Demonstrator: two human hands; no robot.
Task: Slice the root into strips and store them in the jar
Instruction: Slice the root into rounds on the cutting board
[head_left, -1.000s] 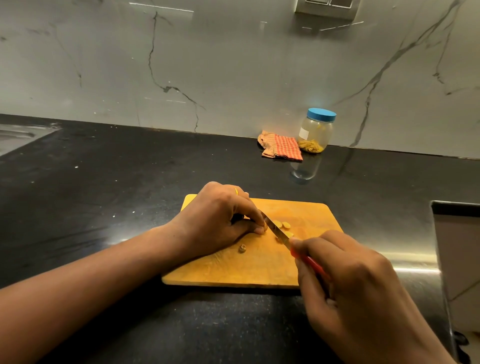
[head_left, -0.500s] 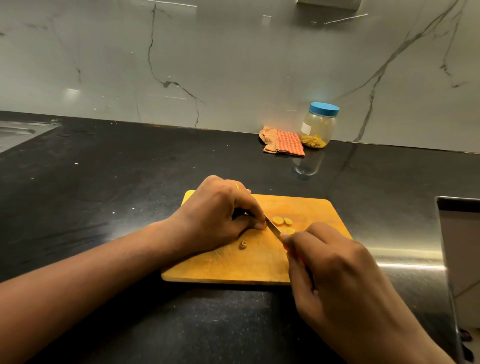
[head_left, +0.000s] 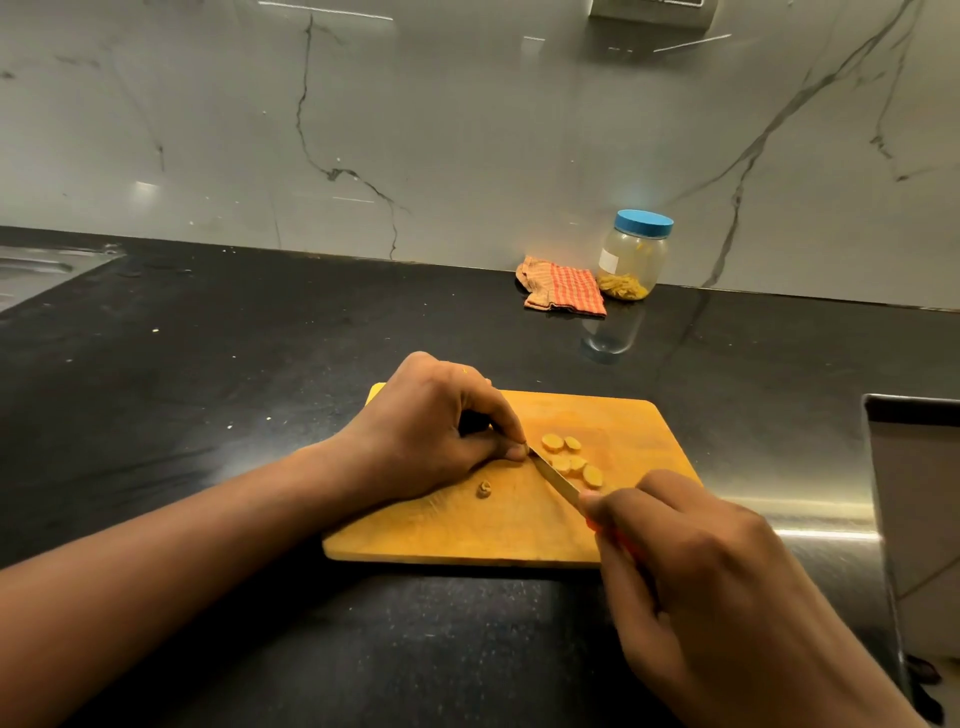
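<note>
Wooden board (head_left: 467, 530) on black bench (head_left: 208, 364). Left hand (head_left: 431, 431) grip pinches root stub (head_left: 525, 450), mostly hidden, board centre. Right hand (head_left: 717, 587) grip closed round knife (head_left: 553, 475); slices (head_left: 571, 460) at blade's 2 o'clock. Jar (head_left: 634, 260) lidded, 1 o'clock of board.

Single head camera, angled forward-down, close over cutting board (head_left: 441, 535).

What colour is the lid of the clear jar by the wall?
The round lid is blue, seen in head view.
</note>
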